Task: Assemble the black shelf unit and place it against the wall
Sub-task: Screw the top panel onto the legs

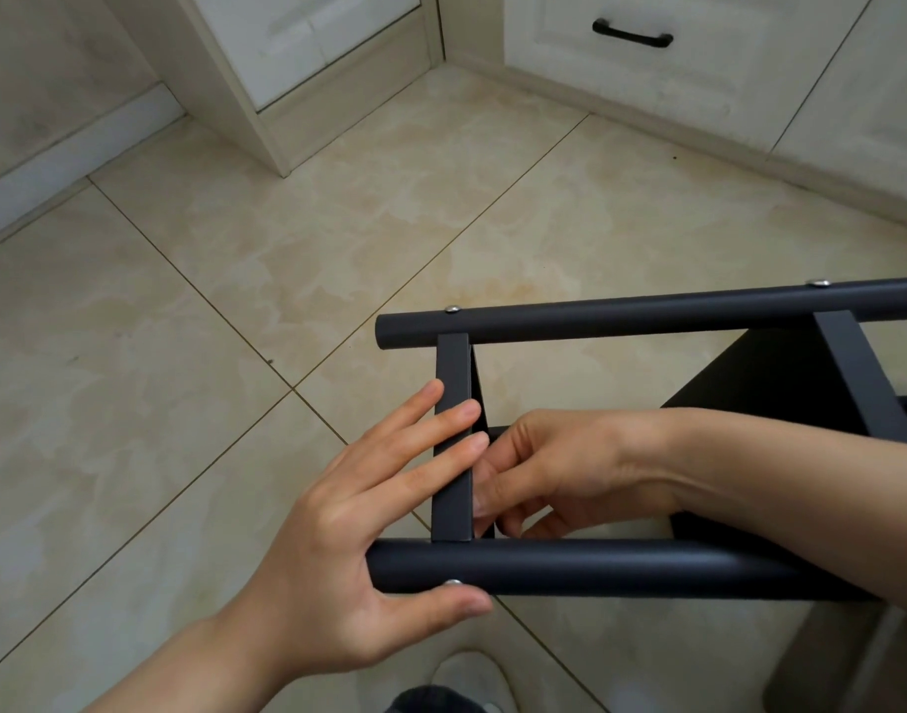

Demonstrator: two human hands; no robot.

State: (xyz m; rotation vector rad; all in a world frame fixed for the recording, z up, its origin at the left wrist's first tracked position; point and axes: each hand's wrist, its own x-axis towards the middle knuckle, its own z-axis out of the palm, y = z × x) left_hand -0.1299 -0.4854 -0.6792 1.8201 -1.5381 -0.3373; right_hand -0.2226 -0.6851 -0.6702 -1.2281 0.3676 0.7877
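Observation:
The black shelf unit lies on its side on the tiled floor, at the lower right. Its near round tube (621, 566) and far round tube (647, 311) run left to right, joined by a flat crossbar (454, 367) and a second crossbar (863, 378). A black shelf panel (765, 383) shows below them. My left hand (348, 532) lays straight fingers across the first crossbar, its thumb against the near tube beside a silver screw (454, 583). My right hand (559, 465) reaches in between the tubes, fingers curled on the crossbar's inner edge; its fingertips are partly hidden.
A white cabinet (312, 43) stands at the back left. A drawer front with a black handle (631, 38) is at the back right. A wall with a baseboard (55, 162) runs along the left. My shoe (466, 676) is at the bottom edge.

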